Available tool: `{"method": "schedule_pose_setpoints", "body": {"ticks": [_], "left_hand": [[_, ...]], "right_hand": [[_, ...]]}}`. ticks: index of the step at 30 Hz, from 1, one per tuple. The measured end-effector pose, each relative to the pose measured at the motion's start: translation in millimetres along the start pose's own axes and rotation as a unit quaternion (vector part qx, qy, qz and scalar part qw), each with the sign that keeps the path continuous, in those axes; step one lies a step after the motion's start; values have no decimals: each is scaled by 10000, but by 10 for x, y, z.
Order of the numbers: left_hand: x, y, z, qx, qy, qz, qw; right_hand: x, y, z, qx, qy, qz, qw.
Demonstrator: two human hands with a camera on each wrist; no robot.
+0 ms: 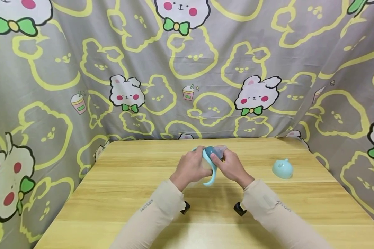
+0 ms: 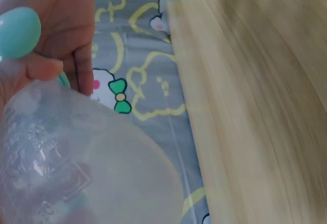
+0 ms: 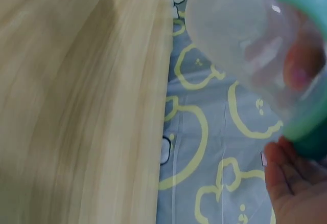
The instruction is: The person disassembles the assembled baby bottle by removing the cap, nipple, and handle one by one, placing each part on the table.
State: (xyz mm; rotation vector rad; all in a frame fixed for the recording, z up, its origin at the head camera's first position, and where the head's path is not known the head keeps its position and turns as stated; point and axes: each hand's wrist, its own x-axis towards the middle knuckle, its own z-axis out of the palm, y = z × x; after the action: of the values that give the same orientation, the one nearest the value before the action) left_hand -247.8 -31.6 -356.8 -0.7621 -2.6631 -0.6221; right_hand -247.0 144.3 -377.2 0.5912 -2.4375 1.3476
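Note:
A clear baby bottle [image 2: 102, 168] with light teal handles [image 1: 209, 181] is held tilted above the table, its rounded base toward me. My left hand [image 1: 189, 167] grips the bottle's body, fingers wrapped round it near the handles. At the other end, my right hand [image 1: 233, 167] pinches the darker teal collar [image 1: 209, 151], its fingers by the translucent top [image 1: 219, 151]. Between the hands, part of the bottle's neck is hidden. From the right wrist view, the bottle [image 3: 230, 24] looks see-through, and a finger shows against its side.
A light teal domed cap [image 1: 282, 169] with small raised bumps sits on the wooden table [image 1: 127, 193], to the right of the hands. A grey curtain [image 1: 180, 114] printed with rabbits hangs round the table's back and sides. Black wrist cameras [image 1: 240, 209] hang beneath the sleeves.

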Motion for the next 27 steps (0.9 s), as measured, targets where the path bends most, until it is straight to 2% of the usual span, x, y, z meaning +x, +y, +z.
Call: {"method": "schedule_pose_setpoints", "body": {"ticks": [4, 10, 16, 27], "left_hand": [[2, 37, 11, 82, 104, -12, 9999], [16, 55, -37, -219, -243, -196, 9993], [32, 41, -70, -392, -399, -93, 9984], [57, 35, -89, -449, -567, -87, 9973]], "right_hand": [[7, -56, 43, 8, 361, 390, 9986], [25, -105, 71, 278, 623, 938, 9932], [11, -83, 81, 504, 768, 837, 9923], [-3, -27, 76, 528, 767, 556, 9941]]}}
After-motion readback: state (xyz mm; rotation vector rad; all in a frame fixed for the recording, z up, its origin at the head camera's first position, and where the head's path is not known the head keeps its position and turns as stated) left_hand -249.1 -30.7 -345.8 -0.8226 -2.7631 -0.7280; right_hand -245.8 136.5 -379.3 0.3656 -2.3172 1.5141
